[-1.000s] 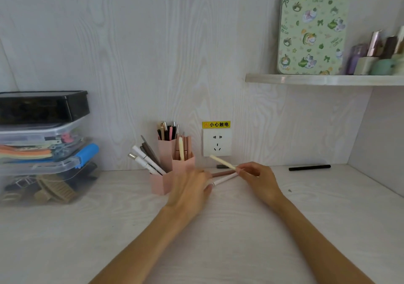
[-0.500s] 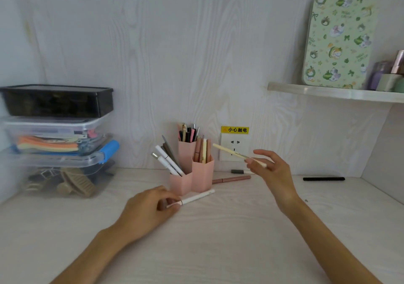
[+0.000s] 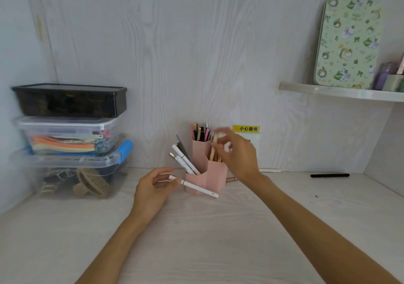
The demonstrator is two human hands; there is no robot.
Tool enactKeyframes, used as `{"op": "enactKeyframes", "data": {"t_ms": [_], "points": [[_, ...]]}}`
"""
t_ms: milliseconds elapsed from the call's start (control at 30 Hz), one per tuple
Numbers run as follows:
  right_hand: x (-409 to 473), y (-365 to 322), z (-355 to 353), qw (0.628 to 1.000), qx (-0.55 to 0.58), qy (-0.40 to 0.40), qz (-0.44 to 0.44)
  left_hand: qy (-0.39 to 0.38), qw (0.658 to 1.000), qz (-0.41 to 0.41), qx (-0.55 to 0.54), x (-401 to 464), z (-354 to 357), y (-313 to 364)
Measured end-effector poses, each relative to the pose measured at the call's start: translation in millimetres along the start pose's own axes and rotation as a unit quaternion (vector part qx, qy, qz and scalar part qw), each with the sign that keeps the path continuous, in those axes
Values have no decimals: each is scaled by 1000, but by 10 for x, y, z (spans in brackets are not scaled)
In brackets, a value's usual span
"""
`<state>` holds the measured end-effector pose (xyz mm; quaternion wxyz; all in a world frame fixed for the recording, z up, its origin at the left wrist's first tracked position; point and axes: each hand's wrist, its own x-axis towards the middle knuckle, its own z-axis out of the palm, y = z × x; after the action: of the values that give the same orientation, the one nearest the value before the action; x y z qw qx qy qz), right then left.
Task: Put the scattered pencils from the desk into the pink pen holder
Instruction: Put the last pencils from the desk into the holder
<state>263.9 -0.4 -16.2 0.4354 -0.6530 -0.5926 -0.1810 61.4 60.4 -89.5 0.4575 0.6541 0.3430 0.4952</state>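
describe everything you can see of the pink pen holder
The pink pen holder looks like matte plastic: joined angular tubes of different heights, upright on the desk near the back wall. Pens and pencils fill it, some white ones leaning left. The right hand reaches over it; the left hand holds a white pen across its front.

Pink pen holder (image 3: 215, 172) standing upright, holding pencils, white pencil (image 3: 197, 188) slanting before it, black pencil (image 3: 329, 175) lying far right

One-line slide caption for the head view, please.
Right hand lowers a cream pencil into the pink pen holder while left hand holds a white pen.
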Motion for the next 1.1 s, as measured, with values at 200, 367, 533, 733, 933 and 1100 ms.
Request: {"op": "enactKeyframes", "data": {"t_ms": [200, 367, 533, 733, 933, 1100], "points": [[-214, 219, 11, 996, 70, 52, -9, 47, 998, -5, -45, 9, -17, -25], [-601, 730, -40, 965, -101, -207, 127, 135, 985, 5, -111, 56, -31, -34], [-745, 747, -4, 953, -136, -253, 96, 239, 963, 116, -33, 8, -43, 48], [-781, 708, -8, 972, -97, -191, 101, 293, 887, 355, -20, -113, 63, 593], [-760, 764, -17, 971, -78, -201, 101, 233, 898, 374, 16, 161, 389, 1283], [-753, 771, -25, 970, -76, -208, 97, 120, 909, 346, 200, 354, 750, 1156]]}}
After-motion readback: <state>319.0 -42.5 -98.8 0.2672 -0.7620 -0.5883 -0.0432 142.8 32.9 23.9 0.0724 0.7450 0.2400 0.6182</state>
